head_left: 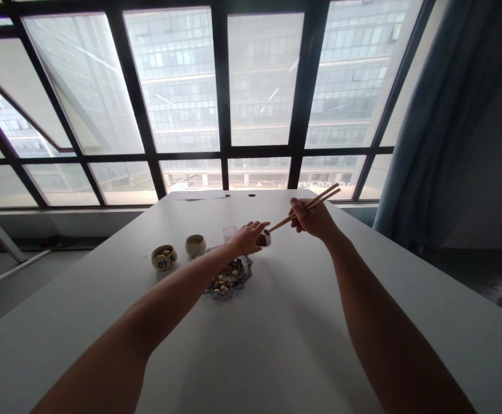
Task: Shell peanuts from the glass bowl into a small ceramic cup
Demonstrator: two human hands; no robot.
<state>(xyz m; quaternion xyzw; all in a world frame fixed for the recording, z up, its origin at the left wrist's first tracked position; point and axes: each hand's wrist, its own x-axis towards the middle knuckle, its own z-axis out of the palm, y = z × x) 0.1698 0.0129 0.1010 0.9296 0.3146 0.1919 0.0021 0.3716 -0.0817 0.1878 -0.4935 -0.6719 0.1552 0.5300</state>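
Observation:
My left hand (251, 237) is closed around a small white cup (268, 238), tilted, with dark bits showing in it. My right hand (312, 217) grips a pair of wooden chopsticks (287, 221), whose tips reach the cup's rim. Under my left forearm stands a clear glass bowl (247, 278) with a wavy rim, partly hidden, holding dark seed-like pieces and pale nut-like ones. A round cup with dark characters (164, 262) sits to the left with yellowish pieces inside. Beside it is a plain beige cup (195, 246).
Behind my left hand stands a translucent cup (229, 232), partly covered. All of this rests on a long white table (276, 345). Paper-like sheets (199, 196) lie at its far edge, near two dark round holes. Windows rise beyond, and a blue curtain (423, 144) hangs on the right.

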